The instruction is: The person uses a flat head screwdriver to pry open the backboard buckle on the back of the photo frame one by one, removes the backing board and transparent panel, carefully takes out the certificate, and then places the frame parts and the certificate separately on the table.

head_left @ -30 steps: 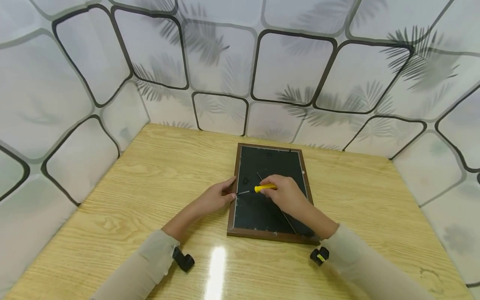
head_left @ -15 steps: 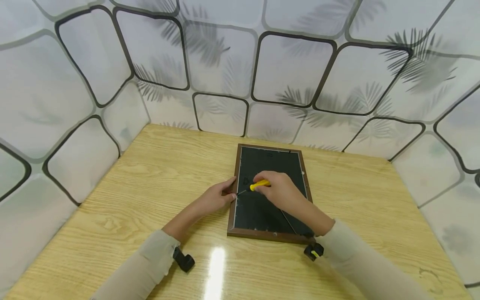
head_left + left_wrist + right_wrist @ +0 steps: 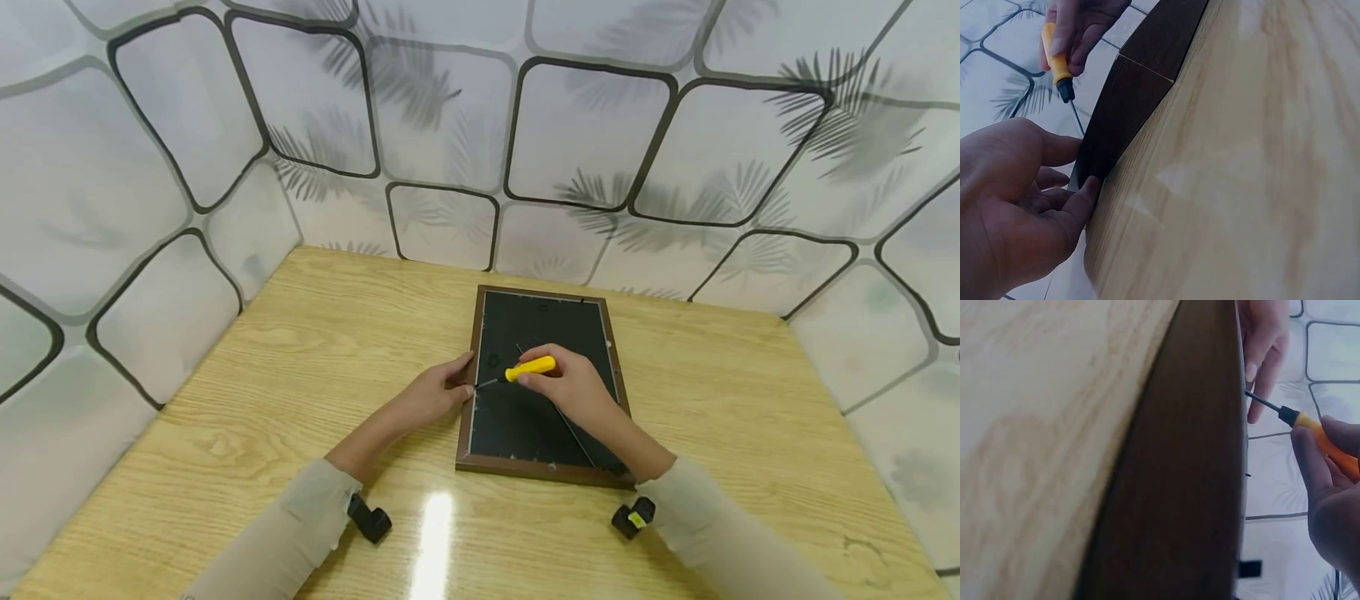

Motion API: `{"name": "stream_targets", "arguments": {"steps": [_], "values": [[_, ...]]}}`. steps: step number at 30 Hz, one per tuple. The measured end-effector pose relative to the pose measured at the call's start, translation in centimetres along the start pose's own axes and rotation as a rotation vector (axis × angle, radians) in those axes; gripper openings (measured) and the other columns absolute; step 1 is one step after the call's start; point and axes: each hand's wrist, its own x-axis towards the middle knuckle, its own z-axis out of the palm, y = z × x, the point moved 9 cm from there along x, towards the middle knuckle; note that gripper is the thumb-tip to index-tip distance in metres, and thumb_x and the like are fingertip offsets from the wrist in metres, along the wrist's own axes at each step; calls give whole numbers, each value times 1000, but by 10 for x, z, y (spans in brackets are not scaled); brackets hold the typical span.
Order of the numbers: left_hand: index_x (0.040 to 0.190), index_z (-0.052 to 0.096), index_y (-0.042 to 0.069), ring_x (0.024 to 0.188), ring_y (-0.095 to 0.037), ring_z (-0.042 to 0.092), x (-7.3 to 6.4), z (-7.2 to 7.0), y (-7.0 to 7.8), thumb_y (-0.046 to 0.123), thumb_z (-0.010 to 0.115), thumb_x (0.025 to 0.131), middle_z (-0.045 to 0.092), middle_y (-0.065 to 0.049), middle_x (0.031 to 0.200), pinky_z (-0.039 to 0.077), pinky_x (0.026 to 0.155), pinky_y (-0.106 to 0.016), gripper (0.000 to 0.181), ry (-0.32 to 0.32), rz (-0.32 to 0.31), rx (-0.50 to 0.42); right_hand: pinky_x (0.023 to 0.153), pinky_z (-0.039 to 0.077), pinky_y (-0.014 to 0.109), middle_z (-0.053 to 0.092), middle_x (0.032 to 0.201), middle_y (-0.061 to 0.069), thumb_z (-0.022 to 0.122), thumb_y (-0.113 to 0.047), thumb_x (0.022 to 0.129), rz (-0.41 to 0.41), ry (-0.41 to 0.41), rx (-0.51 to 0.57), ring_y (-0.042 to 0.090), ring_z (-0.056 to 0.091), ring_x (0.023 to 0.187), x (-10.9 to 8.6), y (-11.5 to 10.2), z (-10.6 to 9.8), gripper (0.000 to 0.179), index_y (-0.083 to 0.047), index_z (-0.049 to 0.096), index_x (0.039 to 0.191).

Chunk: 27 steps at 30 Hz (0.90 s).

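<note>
A picture frame (image 3: pixel 517 471) with a brown rim lies on the wooden table, black backing (image 3: pixel 502 425) upward. My left hand (image 3: pixel 429 398) holds its left edge, thumb at the rim and other fingers against the outer side, as the left wrist view shows. In my right hand (image 3: pixel 576 385) is a screwdriver (image 3: pixel 531 368), its yellow handle pinched between thumb and fingers. The metal shaft slants down leftward to the inner edge of the rim, close to my left thumb. A thin dark strip (image 3: pixel 576 437) runs diagonally across the backing, partly hidden under my right hand.
The wooden table (image 3: pixel 315 317) extends around the frame. Patterned white curtains or panels (image 3: pixel 442 125) enclose its back and sides. A black wrist camera (image 3: pixel 369 518) sits at my left cuff, another camera (image 3: pixel 633 517) at the right.
My right hand shifts left and then back right with the screwdriver, and its fingers shift on the handle. The tip stays by the left rim. Left hand and frame keep their place.
</note>
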Motion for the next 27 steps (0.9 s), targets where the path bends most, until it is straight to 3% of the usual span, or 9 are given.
{"name": "stream_targets", "arguments": {"steps": [8,13,27], "values": [[161,27,14,121,-24,55,1,1,0,17,57,104,54,-14,145,45,89,-35,65,-3,4,1,79,56,27,70,112,6,77,-25,90,-22,53,77,20,65,93,0,0,2,27,-14,70,114],[161,27,14,123,-24,56,1,1,-1,17,57,103,55,-13,143,47,92,-37,65,-5,7,2,78,56,27,71,110,6,77,-22,91,-59,70,34,19,66,90,2,-7,4,24,-14,71,113],[161,28,15,119,-23,55,1,1,-2,18,58,103,56,-13,141,46,100,-41,65,1,-7,-2,66,56,24,73,95,2,75,-19,92,-276,44,-92,14,67,78,11,-47,17,24,-7,70,113]]}}
